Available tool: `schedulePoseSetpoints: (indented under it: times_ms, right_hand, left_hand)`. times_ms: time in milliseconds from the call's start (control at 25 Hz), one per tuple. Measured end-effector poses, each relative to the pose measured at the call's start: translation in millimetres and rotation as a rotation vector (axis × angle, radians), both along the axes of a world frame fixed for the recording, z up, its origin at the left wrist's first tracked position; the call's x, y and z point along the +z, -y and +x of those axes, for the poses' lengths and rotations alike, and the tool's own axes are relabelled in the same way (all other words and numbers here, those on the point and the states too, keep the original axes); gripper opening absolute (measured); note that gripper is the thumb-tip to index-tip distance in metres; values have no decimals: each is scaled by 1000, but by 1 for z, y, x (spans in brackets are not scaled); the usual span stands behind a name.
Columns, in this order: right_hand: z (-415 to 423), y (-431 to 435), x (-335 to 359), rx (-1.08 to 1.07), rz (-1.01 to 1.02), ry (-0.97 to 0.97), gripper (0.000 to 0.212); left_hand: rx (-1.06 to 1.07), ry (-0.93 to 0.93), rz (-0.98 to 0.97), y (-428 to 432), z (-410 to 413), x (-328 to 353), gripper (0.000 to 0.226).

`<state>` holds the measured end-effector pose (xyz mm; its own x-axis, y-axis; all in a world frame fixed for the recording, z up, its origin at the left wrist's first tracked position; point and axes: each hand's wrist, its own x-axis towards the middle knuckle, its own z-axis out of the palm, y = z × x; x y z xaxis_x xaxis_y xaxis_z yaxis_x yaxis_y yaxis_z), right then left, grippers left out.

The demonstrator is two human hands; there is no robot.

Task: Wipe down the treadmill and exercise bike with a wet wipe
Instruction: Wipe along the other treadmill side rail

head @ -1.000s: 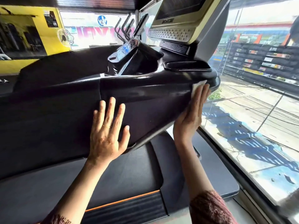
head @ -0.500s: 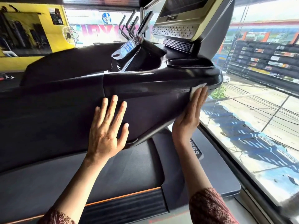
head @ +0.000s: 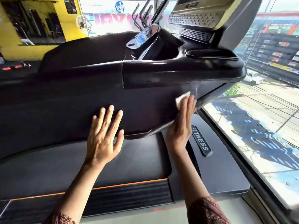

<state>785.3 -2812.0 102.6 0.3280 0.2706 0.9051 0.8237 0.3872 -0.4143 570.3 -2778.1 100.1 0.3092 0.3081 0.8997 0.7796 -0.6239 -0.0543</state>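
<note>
Wet wipe (head: pixel 182 99): white, folded, on the dark front panel of the treadmill console (head: pixel 145 88), near its right end. Visible part slanting up and to the right. Pressed flat under the straight, closed-together fingers of the right hand (head: pixel 180 126). Left hand (head: pixel 103 136) spread flat on the same panel, apart from the wipe. Console long axis left to right, tapering toward the window (head: pixel 258 126). Against one second ago: wipe lower on the panel, off the rim; left hand placed as before.

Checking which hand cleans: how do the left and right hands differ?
The left hand lies bare with spread fingers; the right hand presses a white wipe with fingers together. The left wears a ring; none shows on the right. Both lie flat on the treadmill's black panel.
</note>
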Motion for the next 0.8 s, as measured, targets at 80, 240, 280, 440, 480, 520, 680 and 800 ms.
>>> schedulePoseSetpoints:
  times_ms: [80,240,280,440,480,520,680,800]
  right_hand:
    - [-3,-8,11,-63,13,-95,55]
    - [-51,-9,-40,-2,-77,138,68]
    - [-63,-9,-54,10,-97,161,69]
    - [-119,-18,-74,-1,-115,43,65]
    - [-137,-21,-76,6,-116,45,65]
    - [-158,-24,-77,20,-130,47,69]
    - [-252,-38,-83,65,-192,32,82]
    - [-312,-46,-85,154,-257,184,86]
  left_hand:
    - [7,20,-15,1,-5,-4,54]
    - [8,21,-53,-1,-27,-13,55]
    - [5,13,-58,-2,-35,-17,55]
    - [7,-19,-56,-9,-74,-30,56]
    - [10,-29,-46,-13,-89,-33,58]
    - [14,-37,-38,-18,-106,-33,61]
    - [54,-38,-5,-37,-182,-37,65]
    - [69,-15,-32,-46,-237,-46,61]
